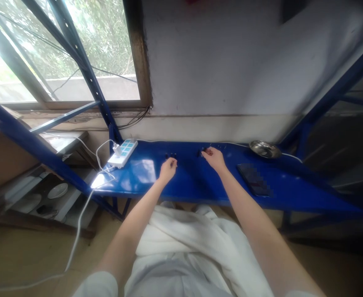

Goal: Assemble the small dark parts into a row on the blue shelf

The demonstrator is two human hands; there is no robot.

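My left hand [168, 170] is closed in a pinch just above the blue tabletop [184, 185]. Whatever sits between its fingertips is too small to name. Right behind those fingers stand several small dark pieces [170, 156]. Farther right, my right hand [214, 159] also has its fingertips pressed together, low over the table. A small dark piece [199, 153] shows at the tips of that hand, and I cannot tell whether it is held or only lies beside them. Tiny bits [220, 146] are scattered behind the right hand.
A white power strip [124, 153] with a plugged-in cable lies at the table's left end. Toward the right are a shiny metal bowl [264, 149] and a dark flat phone-like device [254, 180]. Blue rack posts [85, 70] rise at both sides; a wall [218, 62] stands behind.
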